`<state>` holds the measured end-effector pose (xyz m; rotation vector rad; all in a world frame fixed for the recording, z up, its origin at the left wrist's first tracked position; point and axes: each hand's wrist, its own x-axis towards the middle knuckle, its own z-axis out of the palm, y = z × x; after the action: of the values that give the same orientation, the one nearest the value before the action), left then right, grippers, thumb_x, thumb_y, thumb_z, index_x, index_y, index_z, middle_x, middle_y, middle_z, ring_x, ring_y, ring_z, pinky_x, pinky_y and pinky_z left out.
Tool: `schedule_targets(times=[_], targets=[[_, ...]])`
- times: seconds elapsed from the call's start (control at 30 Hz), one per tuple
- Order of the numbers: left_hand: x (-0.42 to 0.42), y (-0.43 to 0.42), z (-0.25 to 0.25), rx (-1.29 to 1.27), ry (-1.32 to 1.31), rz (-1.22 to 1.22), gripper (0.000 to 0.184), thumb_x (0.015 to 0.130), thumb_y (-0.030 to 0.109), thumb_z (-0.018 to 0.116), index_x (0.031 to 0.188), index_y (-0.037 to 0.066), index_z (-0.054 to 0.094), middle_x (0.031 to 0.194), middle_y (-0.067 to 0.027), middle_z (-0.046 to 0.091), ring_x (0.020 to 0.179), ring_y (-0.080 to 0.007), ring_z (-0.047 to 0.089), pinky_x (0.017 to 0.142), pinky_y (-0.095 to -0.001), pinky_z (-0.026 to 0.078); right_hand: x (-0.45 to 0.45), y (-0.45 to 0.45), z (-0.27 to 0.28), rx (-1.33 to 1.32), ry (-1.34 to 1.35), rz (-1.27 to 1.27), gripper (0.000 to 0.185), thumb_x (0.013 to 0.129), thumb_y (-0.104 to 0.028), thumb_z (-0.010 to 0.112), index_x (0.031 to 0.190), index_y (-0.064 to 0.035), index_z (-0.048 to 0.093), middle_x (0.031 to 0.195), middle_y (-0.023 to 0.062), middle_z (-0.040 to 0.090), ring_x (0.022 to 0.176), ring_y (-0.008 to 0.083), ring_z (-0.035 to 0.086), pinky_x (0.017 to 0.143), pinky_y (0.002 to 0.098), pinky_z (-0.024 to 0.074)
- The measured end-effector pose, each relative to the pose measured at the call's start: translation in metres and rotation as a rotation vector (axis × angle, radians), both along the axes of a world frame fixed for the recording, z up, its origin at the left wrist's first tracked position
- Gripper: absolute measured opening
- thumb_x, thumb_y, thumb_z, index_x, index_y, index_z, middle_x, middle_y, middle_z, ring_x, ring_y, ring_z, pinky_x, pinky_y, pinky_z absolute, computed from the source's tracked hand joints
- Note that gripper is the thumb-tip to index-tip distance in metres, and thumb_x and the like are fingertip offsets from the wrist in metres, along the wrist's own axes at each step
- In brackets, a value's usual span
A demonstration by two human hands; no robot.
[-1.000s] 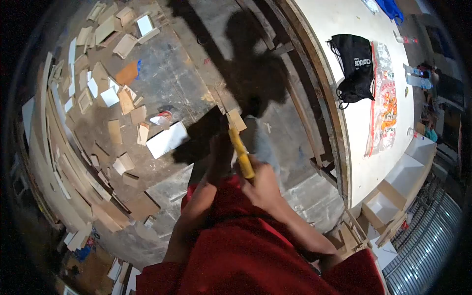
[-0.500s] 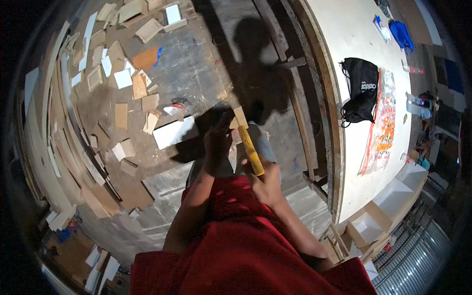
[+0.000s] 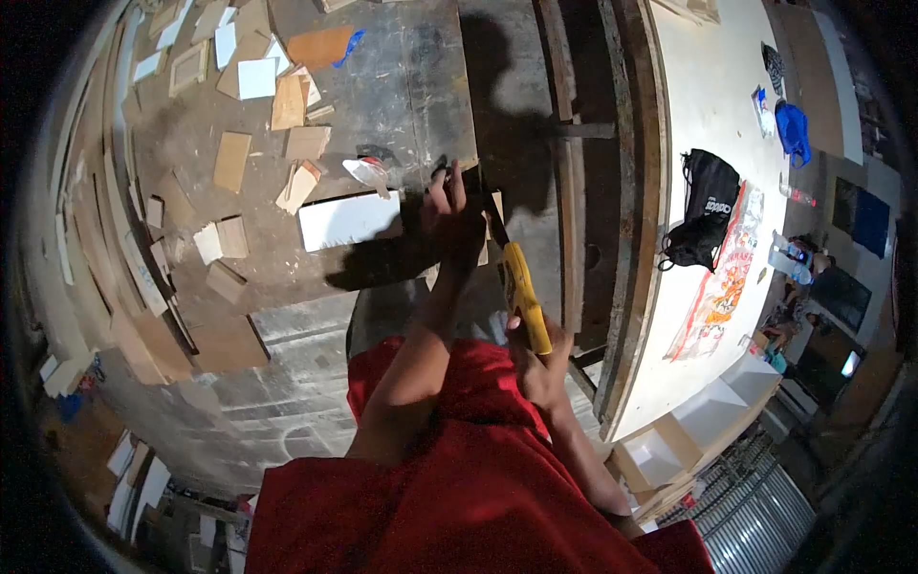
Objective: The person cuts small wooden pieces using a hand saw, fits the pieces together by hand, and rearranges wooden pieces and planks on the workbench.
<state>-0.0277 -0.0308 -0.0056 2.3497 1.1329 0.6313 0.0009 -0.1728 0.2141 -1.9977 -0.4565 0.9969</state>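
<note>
My right hand (image 3: 542, 362) is wrapped round the yellow handle of a tool (image 3: 524, 292), whose dark narrow end points up and away. My left hand (image 3: 453, 212) is raised to the left of the tool, partly in shadow, with fingers apart and nothing seen in it. A small light wood piece (image 3: 496, 204) shows behind the tool's dark end, partly hidden. Left of my left hand, a white board (image 3: 350, 221) lies on the worktop (image 3: 402, 105), with a red and white round item (image 3: 367, 173) just above it.
Wood offcuts (image 3: 231, 161) are scattered at the left, beside long strips (image 3: 120, 230). On the right, a white panel (image 3: 712, 86) bears a black bag (image 3: 708, 206), a printed plastic sheet (image 3: 719, 287) and a blue item (image 3: 792, 132). White-lined boxes (image 3: 660, 454) stand at the lower right.
The view has shifted. My left hand has risen with its fingers extended. My right hand has moved right with the yellow tool, away from the left hand.
</note>
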Motion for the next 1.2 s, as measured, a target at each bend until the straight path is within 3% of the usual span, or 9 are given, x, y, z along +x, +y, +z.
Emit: schedule_targets(times=[0.2, 0.4, 0.53, 0.6, 0.67, 0.83, 0.93, 1.03, 1.2], targets=[[0.015, -0.005, 0.001, -0.06, 0.232, 0.302, 0.062, 0.085, 0.026, 0.068, 0.146, 0.022, 0.056, 0.139, -0.0092, 0.052, 0.121, -0.0339, 0.049, 0.101, -0.0495, 0.042, 0.0, -0.003, 0.001, -0.067, 0.02, -0.024, 0.018, 0.101, -0.018, 0.063, 0.095, -0.0009, 0.063, 0.069, -0.0039, 0.054, 0.062, 0.0049, 0.048, 0.055, 0.0255, 0.0371], [0.004, -0.005, 0.005, -0.102, 0.297, 0.165, 0.06, 0.087, 0.029, 0.065, 0.145, 0.017, 0.057, 0.139, -0.0147, 0.052, 0.122, -0.0358, 0.048, 0.104, -0.0544, 0.039, 0.007, 0.006, 0.011, -0.07, 0.011, 0.005, 0.013, 0.098, -0.011, 0.063, 0.102, 0.0017, 0.065, 0.072, 0.0033, 0.056, 0.066, 0.0097, 0.051, 0.059, 0.0305, 0.0437], [0.002, -0.04, -0.09, 0.089, 0.271, 0.121, 0.047, 0.093, 0.027, 0.063, 0.137, 0.011, 0.062, 0.134, -0.0173, 0.062, 0.125, -0.0367, 0.056, 0.105, -0.0479, 0.045, 0.02, 0.019, -0.001, -0.058, -0.112, 0.052, 0.025, 0.1, -0.022, 0.065, 0.108, 0.002, 0.067, 0.068, 0.0019, 0.059, 0.062, 0.0101, 0.053, 0.057, 0.03, 0.0436], [0.001, -0.057, -0.129, 0.063, 0.34, 0.043, 0.038, 0.089, 0.022, 0.064, 0.126, 0.014, 0.062, 0.126, -0.014, 0.06, 0.118, -0.0369, 0.055, 0.099, -0.0505, 0.044, 0.019, 0.02, -0.009, -0.18, -0.058, 0.007, 0.032, 0.101, -0.026, 0.064, 0.112, 0.0041, 0.065, 0.082, 0.0044, 0.065, 0.071, 0.0132, 0.059, 0.064, 0.0288, 0.0466], [0.002, -0.058, -0.134, 0.01, 0.408, -0.023, 0.032, 0.084, 0.018, 0.064, 0.116, 0.017, 0.061, 0.119, -0.0104, 0.057, 0.112, -0.0369, 0.054, 0.093, -0.0545, 0.042, 0.024, 0.027, -0.035, 0.188, -0.342, -0.117, 0.026, 0.102, -0.025, 0.064, 0.101, 0.0013, 0.064, 0.074, -0.0009, 0.058, 0.065, 0.0087, 0.052, 0.058, 0.026, 0.0413], [0.008, 0.002, -0.004, 0.031, 0.14, 0.132, 0.023, 0.081, 0.02, 0.069, 0.101, 0.014, 0.059, 0.101, -0.0087, 0.053, 0.098, -0.0303, 0.053, 0.083, -0.0476, 0.039, 0.086, 0.052, -0.103, 0.151, -0.281, -0.202, 0.026, 0.105, -0.026, 0.065, 0.101, -0.0009, 0.067, 0.073, -0.0045, 0.056, 0.066, 0.0057, 0.051, 0.058, 0.0244, 0.0409], [0.01, 0.005, 0.001, 0.032, 0.122, 0.119, 0.016, 0.082, 0.013, 0.068, 0.095, 0.012, 0.061, 0.094, -0.0087, 0.053, 0.092, -0.0309, 0.053, 0.079, -0.0455, 0.037, 0.121, 0.031, -0.184, 0.063, -0.113, -0.044, 0.029, 0.102, -0.026, 0.07, 0.106, 0.0023, 0.07, 0.081, -0.0006, 0.066, 0.075, 0.0083, 0.058, 0.067, 0.0271, 0.0473], [0.012, 0.006, 0.009, -0.005, 0.145, 0.121, 0.021, 0.079, 0.012, 0.071, 0.097, 0.013, 0.06, 0.093, -0.0088, 0.053, 0.093, -0.0298, 0.053, 0.08, -0.045, 0.038, 0.11, 0.037, -0.193, -0.2, 0.075, -0.017, 0.031, 0.095, -0.026, 0.079, 0.102, 0.0032, 0.071, 0.082, -0.0016, 0.063, 0.075, 0.0093, 0.054, 0.068, 0.0294, 0.0468], [0.011, 0.002, 0.002, -0.119, -0.023, 0.086, 0.017, 0.085, 0.011, 0.069, 0.1, 0.009, 0.061, 0.097, -0.012, 0.058, 0.095, -0.034, 0.057, 0.083, -0.0476, 0.043, 0.096, 0.032, -0.201, 0.095, 0.313, 0.033, 0.029, 0.094, -0.02, 0.08, 0.109, 0.0039, 0.074, 0.095, -0.0017, 0.071, 0.085, 0.0075, 0.059, 0.077, 0.028, 0.0509]])
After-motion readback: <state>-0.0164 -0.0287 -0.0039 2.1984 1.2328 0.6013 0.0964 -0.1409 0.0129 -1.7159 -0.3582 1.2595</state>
